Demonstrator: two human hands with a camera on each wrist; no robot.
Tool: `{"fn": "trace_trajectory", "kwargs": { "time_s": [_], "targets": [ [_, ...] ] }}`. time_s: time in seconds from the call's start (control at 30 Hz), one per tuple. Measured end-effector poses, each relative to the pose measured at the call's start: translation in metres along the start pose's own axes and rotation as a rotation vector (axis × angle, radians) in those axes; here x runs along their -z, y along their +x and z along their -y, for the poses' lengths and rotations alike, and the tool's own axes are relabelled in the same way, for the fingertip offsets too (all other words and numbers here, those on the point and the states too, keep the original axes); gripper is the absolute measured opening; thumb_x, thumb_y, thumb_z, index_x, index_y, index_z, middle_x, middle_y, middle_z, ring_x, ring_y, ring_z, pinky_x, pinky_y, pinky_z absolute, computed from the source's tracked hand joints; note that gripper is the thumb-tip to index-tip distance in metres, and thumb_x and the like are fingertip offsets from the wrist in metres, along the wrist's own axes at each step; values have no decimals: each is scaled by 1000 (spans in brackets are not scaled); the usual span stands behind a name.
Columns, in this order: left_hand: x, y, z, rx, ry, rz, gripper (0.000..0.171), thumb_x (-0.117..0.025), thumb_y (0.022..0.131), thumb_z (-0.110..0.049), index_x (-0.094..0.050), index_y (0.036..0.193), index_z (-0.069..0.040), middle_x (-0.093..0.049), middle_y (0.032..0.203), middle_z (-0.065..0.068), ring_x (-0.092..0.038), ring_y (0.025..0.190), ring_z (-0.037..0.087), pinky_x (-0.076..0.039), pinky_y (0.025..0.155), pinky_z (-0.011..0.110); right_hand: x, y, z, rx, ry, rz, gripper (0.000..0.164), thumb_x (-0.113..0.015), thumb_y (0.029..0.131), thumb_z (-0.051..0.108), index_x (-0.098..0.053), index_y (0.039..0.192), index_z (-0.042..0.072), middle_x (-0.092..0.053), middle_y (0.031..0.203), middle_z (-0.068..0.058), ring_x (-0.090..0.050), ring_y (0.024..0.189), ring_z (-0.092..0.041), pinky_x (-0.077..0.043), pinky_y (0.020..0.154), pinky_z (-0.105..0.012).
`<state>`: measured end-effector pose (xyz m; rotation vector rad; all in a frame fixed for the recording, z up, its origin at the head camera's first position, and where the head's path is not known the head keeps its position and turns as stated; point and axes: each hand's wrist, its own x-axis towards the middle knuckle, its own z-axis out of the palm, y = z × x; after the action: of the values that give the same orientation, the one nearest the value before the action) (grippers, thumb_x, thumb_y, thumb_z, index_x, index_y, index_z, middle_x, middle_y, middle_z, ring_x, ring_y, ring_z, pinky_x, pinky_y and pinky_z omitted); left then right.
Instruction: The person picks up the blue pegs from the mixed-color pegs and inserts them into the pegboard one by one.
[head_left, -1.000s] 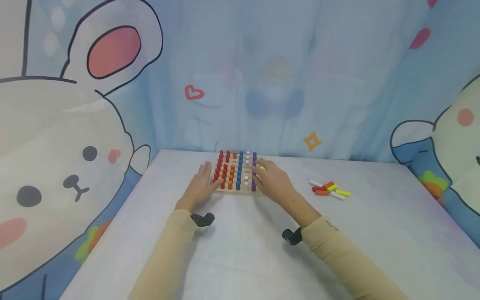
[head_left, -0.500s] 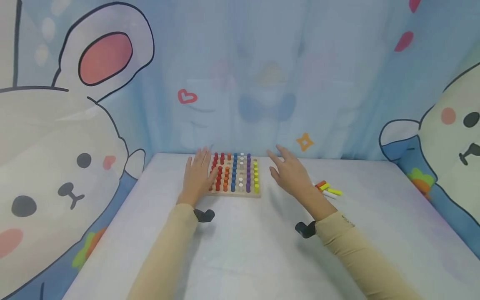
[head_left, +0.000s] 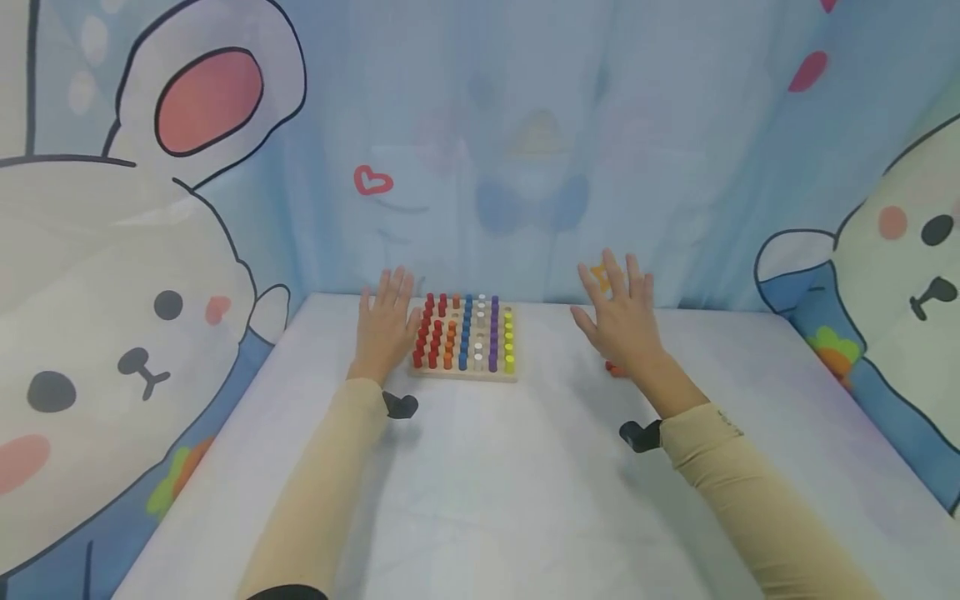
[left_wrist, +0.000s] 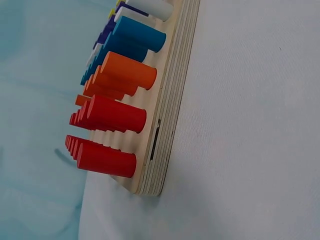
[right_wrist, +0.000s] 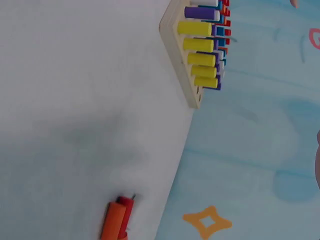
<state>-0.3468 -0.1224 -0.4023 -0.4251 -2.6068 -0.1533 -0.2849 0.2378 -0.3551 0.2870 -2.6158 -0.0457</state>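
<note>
A wooden pegboard (head_left: 465,375) stands near the back of the table, with rows of red, orange, blue, white, purple and yellow pegs upright in it. A few of its holes show bare. My left hand (head_left: 384,325), fingers straight, is beside the board's left edge; whether it touches cannot be told. Red pegs (left_wrist: 107,159) at that end fill the left wrist view. Off to the right, my right hand (head_left: 621,321) is spread with nothing in it, over loose pegs that it mostly hides. An orange loose peg (right_wrist: 113,220) shows in the right wrist view.
A white cloth covers the table (head_left: 495,483). Behind it hangs a light blue curtain (head_left: 525,167) with cartoon prints, close to the board's far edge. Yellow pegs (right_wrist: 195,28) line the board's right side.
My right hand has left the board's right side, moved right and spread its fingers, now covering most of the loose pegs. My left hand has shifted slightly left, uncovering the board's left corner.
</note>
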Motion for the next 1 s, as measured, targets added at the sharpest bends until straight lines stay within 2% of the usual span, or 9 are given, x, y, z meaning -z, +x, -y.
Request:
{"fn": "trace_trajectory", "kwargs": {
  "time_s": [0.23,0.43,0.57,0.67,0.87,1.0],
  "targets": [
    [-4,-2,7,21,34,31,65,-33,100,-44,-11,154,-16,-6,162,3,-2,149,26,-4,116,63,-3,-4,-12,-80,7,42,69,-45,95,51,-17,153,24,6,160,-12,6,144,-46,-5,106,-77],
    [1,-3,11,36,40,39,65,-32,100,-45,-11,154,-17,-3,162,3,6,149,25,3,114,66,-2,-7,-20,-131,22,94,70,-38,97,55,-8,154,28,21,159,-7,18,143,-45,4,104,-78],
    [4,-4,15,36,57,19,66,-32,99,-47,-12,154,-16,-7,162,5,5,149,27,4,113,68,1,-9,-24,-149,-2,118,70,-31,97,58,2,153,31,24,158,-7,26,141,-43,6,102,-79],
    [3,-6,20,47,68,29,66,-30,98,-49,-12,154,-17,-4,162,5,5,149,27,3,112,69,2,-10,-24,-165,-3,136,70,-26,97,60,5,153,33,26,157,-7,31,139,-41,9,101,-80],
    [-1,-10,27,94,23,67,67,-28,98,-52,-9,154,-21,3,162,3,15,148,25,10,109,71,1,-11,-23,-197,20,169,71,-20,94,66,7,152,34,28,157,-6,37,137,-37,15,99,-79],
    [-2,-10,30,113,8,63,68,-28,98,-53,-8,154,-21,2,162,4,15,147,27,8,107,74,0,-10,-23,-203,30,169,72,-18,93,68,9,151,35,28,157,-6,39,135,-35,16,98,-79]
  ]
}}
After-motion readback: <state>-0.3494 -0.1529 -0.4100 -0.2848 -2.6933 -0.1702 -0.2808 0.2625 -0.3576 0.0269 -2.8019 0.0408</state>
